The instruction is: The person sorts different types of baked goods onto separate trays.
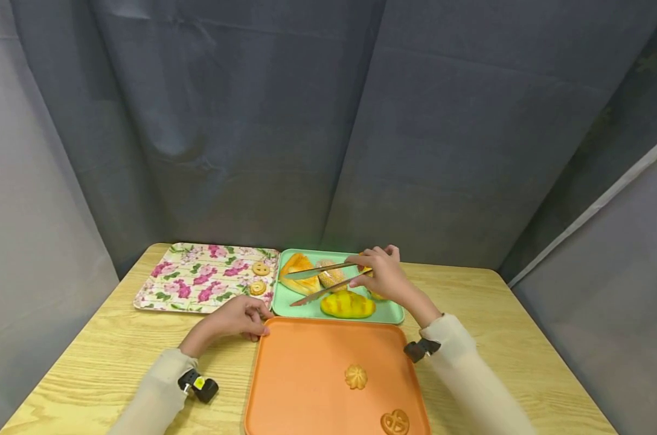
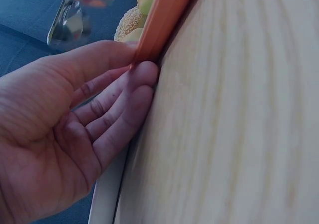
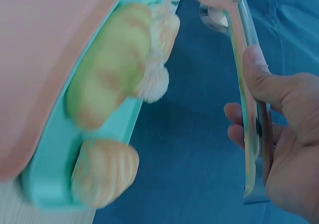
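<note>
My left hand (image 1: 240,316) pinches the far left corner of the orange tray (image 1: 301,368), the thumb on its rim and the fingers curled against its side. In my right hand (image 1: 384,275) is a pair of metal tongs (image 1: 308,273), gripped near the back end with its arms spread apart. The tongs reach leftward over the mint green tray (image 1: 389,312), and nothing is between their tips. On that tray lie a yellow loaf (image 1: 347,304), a triangular pastry (image 1: 297,264), a sesame-topped bun (image 1: 333,279) and a striped roll (image 3: 105,172), partly hidden by my right hand in the head view.
A flower-patterned tray (image 1: 198,275) adjoins the green one on the left, with two round cookies (image 1: 258,287) near its right edge. The orange tray bears a flower-shaped cookie (image 1: 355,377) and a pretzel-shaped cookie (image 1: 395,422). Grey curtains (image 1: 252,121) enclose the wooden table (image 1: 486,320).
</note>
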